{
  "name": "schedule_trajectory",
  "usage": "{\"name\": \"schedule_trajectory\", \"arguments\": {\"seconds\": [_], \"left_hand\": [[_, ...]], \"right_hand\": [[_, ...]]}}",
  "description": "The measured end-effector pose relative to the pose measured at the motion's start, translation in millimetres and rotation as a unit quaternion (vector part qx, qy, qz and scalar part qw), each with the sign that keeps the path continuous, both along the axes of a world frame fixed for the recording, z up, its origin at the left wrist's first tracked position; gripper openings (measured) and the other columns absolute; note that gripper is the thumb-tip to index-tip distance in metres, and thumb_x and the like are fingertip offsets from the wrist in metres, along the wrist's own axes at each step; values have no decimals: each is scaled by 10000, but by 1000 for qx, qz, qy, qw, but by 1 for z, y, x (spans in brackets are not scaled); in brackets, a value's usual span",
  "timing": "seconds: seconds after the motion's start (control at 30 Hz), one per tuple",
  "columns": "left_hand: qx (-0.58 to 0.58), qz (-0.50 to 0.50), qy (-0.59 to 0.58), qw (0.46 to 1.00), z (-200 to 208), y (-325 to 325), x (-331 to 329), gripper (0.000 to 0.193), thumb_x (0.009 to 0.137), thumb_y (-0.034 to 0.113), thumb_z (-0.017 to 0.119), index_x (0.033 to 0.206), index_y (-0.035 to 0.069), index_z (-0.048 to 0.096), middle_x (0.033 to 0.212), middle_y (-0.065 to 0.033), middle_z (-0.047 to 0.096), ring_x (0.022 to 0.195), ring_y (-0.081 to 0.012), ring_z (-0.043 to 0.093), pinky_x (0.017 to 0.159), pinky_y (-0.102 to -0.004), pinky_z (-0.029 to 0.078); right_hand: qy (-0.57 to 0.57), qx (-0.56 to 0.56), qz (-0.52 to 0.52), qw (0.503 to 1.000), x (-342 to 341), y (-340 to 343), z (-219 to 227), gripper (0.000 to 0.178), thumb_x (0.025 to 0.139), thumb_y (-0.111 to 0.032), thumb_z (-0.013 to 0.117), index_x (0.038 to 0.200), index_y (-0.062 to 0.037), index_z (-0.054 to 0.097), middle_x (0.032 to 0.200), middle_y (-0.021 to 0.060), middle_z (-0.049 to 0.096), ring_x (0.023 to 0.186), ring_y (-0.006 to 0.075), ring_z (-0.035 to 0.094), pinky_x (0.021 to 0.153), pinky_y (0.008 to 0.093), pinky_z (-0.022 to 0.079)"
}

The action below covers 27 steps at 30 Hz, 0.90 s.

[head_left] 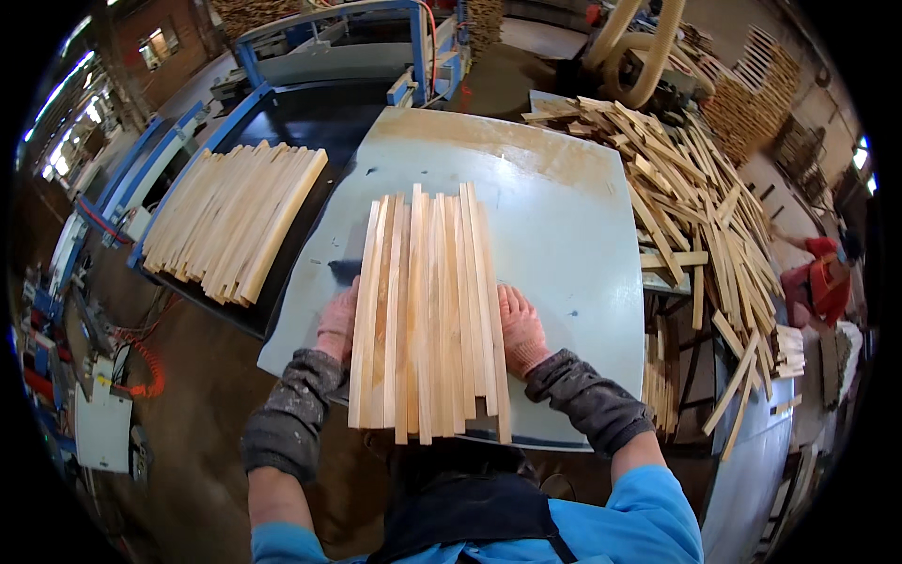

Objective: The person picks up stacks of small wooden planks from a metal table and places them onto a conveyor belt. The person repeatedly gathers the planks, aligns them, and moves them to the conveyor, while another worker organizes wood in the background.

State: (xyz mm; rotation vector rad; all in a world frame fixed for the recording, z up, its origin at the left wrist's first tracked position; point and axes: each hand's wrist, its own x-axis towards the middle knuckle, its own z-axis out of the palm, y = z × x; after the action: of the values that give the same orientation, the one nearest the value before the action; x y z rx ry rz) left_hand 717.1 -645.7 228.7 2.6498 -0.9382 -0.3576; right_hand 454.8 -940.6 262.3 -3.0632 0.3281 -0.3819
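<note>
A row of pale wooden strips (427,310), laid side by side with uneven ends, lies on a light grey-blue table in front of me. My left hand (338,320), in a pink glove, presses against the row's left edge; its fingertips are partly hidden by the wood. On the opposite edge, my right hand (520,329), gloved the same way, grips with its fingers curled against the outermost strip. The row is squeezed between both hands, and its near ends stick out past the table's front edge.
A second row of strips (235,221) rests on a black conveyor belt (301,117) at the left, leading to a blue-framed machine (418,47). Loose strips (691,188) are heaped at the right. Beyond them is a person in red (822,282). A thick hose (648,66) hangs behind.
</note>
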Motion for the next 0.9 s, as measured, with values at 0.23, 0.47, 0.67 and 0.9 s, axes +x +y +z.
{"name": "schedule_trajectory", "arguments": {"seconds": [0.23, 0.47, 0.67, 0.9], "left_hand": [[6, -180, -143, 973, 30, -13, 60, 576, 985, 206, 575, 1549, 99, 527, 1494, -122, 617, 1329, -313, 581, 1051, -440, 468], [-215, -73, -52, 972, -42, 35, -10, 893, 948, 418, 710, 1639, -16, 347, 1588, -254, 501, 1447, -440, 462, 1247, -505, 332], [-214, -80, 129, 965, 36, 27, 29, 1119, 868, 480, 797, 1680, -43, 233, 1631, -297, 422, 1468, -457, 415, 1292, -531, 259], [-127, -122, -111, 978, 50, 21, 17, 980, 964, 539, 685, 1668, -29, 307, 1701, -292, 347, 1595, -448, 285, 1328, -551, 151]], "right_hand": [[39, 83, -132, 987, 27, -6, -21, 520, 1028, -140, 562, 1531, -12, 538, 1539, 224, 579, 1441, 376, 538, 1183, 420, 448], [-116, 282, -334, 892, 26, 89, -12, 654, 958, -453, 728, 1435, -11, 658, 1222, 270, 729, 1160, 412, 700, 1064, 458, 534], [-105, 406, -319, 850, 59, 109, 21, 531, 946, -395, 760, 1276, 19, 724, 1121, 222, 784, 1012, 324, 758, 940, 431, 586], [-76, 195, -296, 932, 121, 60, 50, 696, 933, -378, 715, 1506, -30, 528, 1385, 255, 653, 1282, 451, 615, 1075, 518, 519]]}}
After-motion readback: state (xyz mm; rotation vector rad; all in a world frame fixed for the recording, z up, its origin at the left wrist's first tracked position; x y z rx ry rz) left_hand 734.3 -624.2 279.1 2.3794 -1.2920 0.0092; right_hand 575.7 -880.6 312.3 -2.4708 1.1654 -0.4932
